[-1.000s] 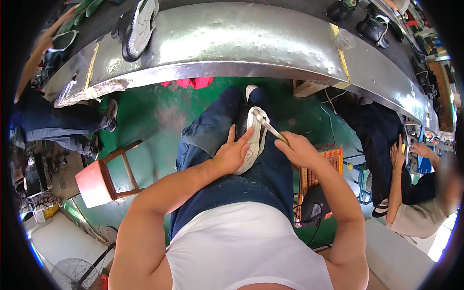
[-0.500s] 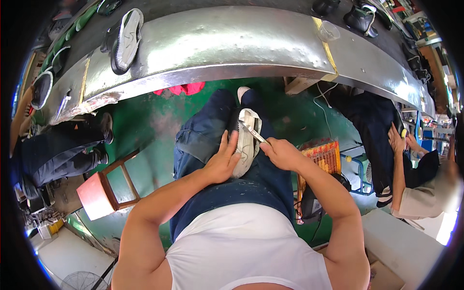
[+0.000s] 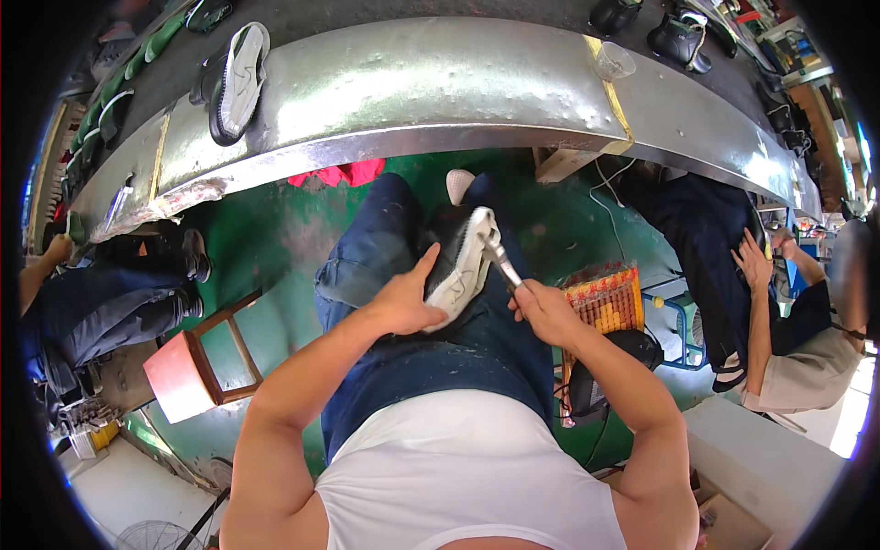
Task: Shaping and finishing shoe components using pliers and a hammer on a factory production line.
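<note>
A black shoe with a pale, whitish underside (image 3: 461,275) rests tilted over my lap, its underside facing up and to the right. My left hand (image 3: 403,298) grips it from the left, thumb at the near end and index finger along the dark side. In my closed right hand (image 3: 543,312) is a slim silver-coloured tool (image 3: 501,261), perhaps a brush. The tool's tip is at the pale edge near the shoe's far end; whether it touches cannot be made out.
Across the front runs a metal-edged bench (image 3: 412,87), with another pale-soled shoe (image 3: 242,78) and a clear cup (image 3: 614,60) on it. A wooden stool (image 3: 188,371) stands left, a woven-backed chair (image 3: 605,302) right. Co-workers sit at both sides; one hand (image 3: 753,264) shows right.
The shoe has turned, with its far end shifting right and its dark side showing more. My left hand has changed from lying flat against it to gripping it. My right hand has moved slightly right and nearer.
</note>
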A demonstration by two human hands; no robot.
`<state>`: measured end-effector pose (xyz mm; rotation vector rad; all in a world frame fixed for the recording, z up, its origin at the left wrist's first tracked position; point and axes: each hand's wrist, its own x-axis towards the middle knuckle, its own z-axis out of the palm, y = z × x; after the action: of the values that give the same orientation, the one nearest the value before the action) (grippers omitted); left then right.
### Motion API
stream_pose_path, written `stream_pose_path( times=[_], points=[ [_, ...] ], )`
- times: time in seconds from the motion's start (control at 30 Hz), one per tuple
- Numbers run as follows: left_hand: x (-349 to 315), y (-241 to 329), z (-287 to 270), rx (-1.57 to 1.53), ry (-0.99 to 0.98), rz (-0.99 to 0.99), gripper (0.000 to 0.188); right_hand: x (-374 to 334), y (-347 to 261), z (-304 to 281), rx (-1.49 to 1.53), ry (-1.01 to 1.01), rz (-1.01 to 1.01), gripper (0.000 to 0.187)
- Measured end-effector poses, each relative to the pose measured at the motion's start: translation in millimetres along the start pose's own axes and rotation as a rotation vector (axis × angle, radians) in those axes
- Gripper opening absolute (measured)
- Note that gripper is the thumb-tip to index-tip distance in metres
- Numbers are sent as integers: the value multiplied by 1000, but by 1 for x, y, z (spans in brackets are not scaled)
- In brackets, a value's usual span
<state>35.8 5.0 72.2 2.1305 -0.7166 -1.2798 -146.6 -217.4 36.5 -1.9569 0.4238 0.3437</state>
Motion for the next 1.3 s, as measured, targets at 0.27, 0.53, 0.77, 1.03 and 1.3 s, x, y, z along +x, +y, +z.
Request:
stream_pose_path(
  times=[0.27, 0.53, 0.77, 1.03, 1.3],
  points=[
    [-9, 50, -68, -300, 346, 627, 64, -4, 8, 0, 460, 189, 67, 49],
    [86, -7, -8, -334, -106, 256, 68, -16, -4, -7, 358, 84, 51, 32],
    [13, -28, 38, -63, 529, 364, 33, -26, -44, -25, -91, -230, 106, 36],
    [14, -22, 49, 19, 751, 728, 11, -23, -39, -32, -355, -191, -163, 53],
    [9, -18, 60, 30, 737, 710, 7, 14, -114, -60, -565, -551, 166, 36]
  ],
)
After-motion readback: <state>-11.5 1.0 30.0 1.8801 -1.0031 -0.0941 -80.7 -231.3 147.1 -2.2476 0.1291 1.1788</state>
